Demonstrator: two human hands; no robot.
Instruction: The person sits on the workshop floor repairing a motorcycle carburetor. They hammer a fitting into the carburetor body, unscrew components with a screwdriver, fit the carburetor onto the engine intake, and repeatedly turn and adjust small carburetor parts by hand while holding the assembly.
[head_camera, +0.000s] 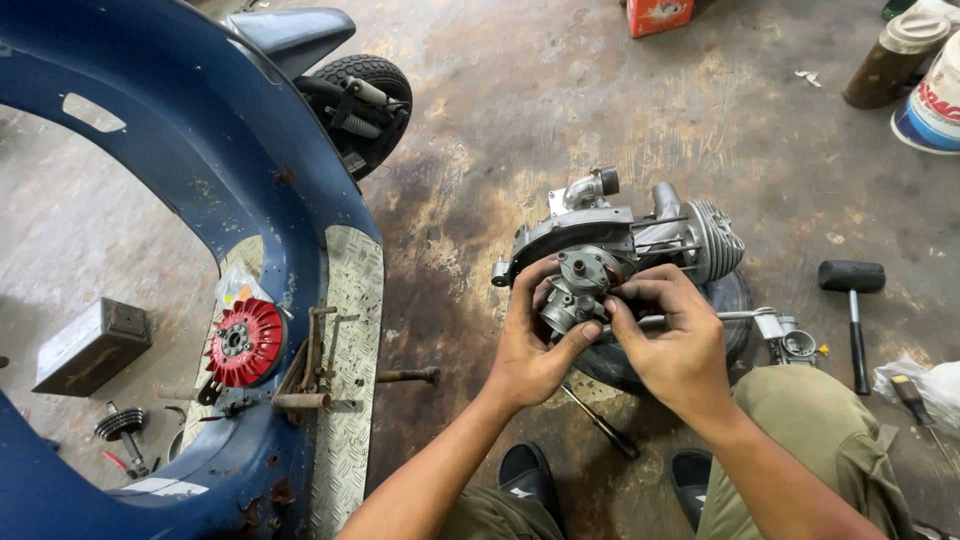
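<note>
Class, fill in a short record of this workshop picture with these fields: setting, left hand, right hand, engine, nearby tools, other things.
setting: stained concrete floor
left hand: grips a small metal part against the engine
right hand: fingers on the same part
engine: grey, finned cylinder to the right, resting on a tyre
nearby tools: black mallet, screwdriver
other things: blue scooter body, red fan wheel, metal box

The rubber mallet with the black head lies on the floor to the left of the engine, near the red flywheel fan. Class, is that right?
Not quite. The head view shows the rubber mallet on the floor to the right of the engine, far from the red flywheel fan.
</note>
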